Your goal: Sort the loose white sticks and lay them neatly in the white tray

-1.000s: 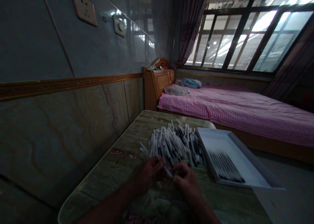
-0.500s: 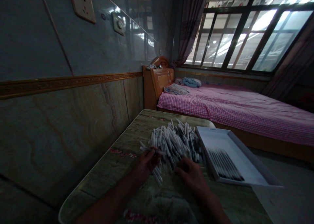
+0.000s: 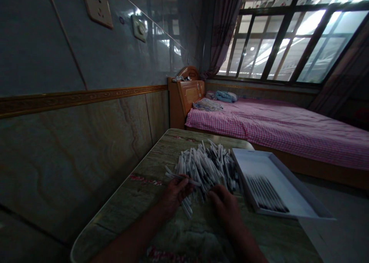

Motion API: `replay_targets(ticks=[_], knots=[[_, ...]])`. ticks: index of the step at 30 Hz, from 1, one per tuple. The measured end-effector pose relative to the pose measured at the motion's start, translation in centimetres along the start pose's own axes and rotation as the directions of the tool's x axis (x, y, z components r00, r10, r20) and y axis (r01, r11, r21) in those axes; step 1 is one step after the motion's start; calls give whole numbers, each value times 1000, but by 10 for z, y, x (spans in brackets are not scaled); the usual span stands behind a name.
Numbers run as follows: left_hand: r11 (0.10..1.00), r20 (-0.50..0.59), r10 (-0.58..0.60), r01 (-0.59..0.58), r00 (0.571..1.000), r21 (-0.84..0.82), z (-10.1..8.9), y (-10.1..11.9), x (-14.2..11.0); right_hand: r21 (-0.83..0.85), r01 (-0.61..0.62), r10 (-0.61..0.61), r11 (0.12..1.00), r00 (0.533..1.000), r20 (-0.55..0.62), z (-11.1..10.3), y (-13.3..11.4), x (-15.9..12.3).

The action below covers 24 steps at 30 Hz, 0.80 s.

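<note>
A large heap of white, see-through pens with dark ends lies on the table. My left hand is closed around a few pens at the heap's near left edge, their ends poking out on both sides. Below that hand, some loose pens rest on the tabletop. My right hand has its fingers pinched together at the near right edge of the heap; whatever they grip is too dark to make out. A shallow white box stands to the right, with a neat row of pens inside.
The table has a wood-look top with rounded corners and stands close to the tiled wall. Beyond it is a bed with a pink checked cover and a wooden headboard. The box's right side overhangs the table edge.
My left hand has shifted slightly to the right, and the pen in it reaches further right. My right hand has moved a little to the right, its fingers still closed.
</note>
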<state>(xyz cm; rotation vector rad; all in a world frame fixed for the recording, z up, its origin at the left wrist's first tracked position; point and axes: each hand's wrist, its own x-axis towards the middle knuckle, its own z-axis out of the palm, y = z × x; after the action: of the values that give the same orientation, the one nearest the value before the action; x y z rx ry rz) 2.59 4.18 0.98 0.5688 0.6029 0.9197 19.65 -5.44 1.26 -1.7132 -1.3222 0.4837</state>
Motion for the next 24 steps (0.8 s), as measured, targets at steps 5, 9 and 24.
replay_targets(ticks=[5, 9, 24], knots=[[998, 20, 13, -14, 1000, 68, 1, -3, -2, 384, -144, 160, 912, 987, -11, 15, -6, -2], [993, 20, 31, -33, 999, 111, 3, -3, -4, 520, -182, 201, 835, 979, 20, 20, -6, -3], [979, 3, 46, -46, 999, 199, 5, -4, -6, 446, -129, 180, 886, 981, -74, 21, -6, -5]])
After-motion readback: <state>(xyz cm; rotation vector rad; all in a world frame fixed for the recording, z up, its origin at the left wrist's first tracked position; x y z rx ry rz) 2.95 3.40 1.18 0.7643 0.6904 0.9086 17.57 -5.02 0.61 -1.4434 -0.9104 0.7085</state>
